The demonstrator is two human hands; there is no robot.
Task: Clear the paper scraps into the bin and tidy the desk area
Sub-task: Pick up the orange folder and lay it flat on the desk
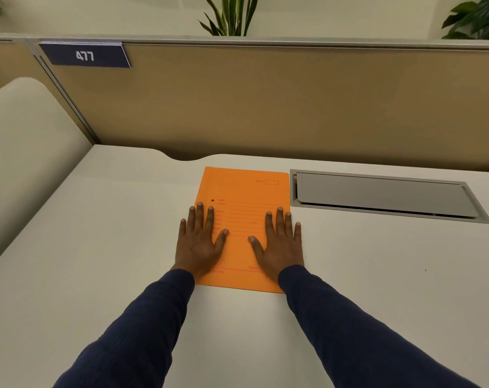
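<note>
- A pale, off-white tabletop (98, 247) fills the lower view. Its far edge has a shallow curved notch.
- Behind it stands a tan fabric partition (265, 107) with a grey top rail. A dark blue number plate (85, 55) reading 477 sits at the upper left.
- Green plants (232, 15) rise above the partition at the centre and at the far right.
- A cream rounded panel (22, 141) stands at the tabletop's left side.
- A grey cable hatch (383, 194), its flap down, is set into the tabletop just right of the folder.
- The orange folder (243, 191) lies flat and closed on the tabletop, centred in front of the person, its printed form lines facing up.
- The left grip (200, 242) lies palm down on the folder's left half, fingers straight and spread. Its little finger reaches past the folder's edge onto the tabletop.
- The right grip (279, 245) lies the same way on the right half, fingers straight and spread, with the little finger over the right edge.
- Neither grip curls round anything; both press flat.
- Dark navy sleeves (142, 331) cover both forearms.
</note>
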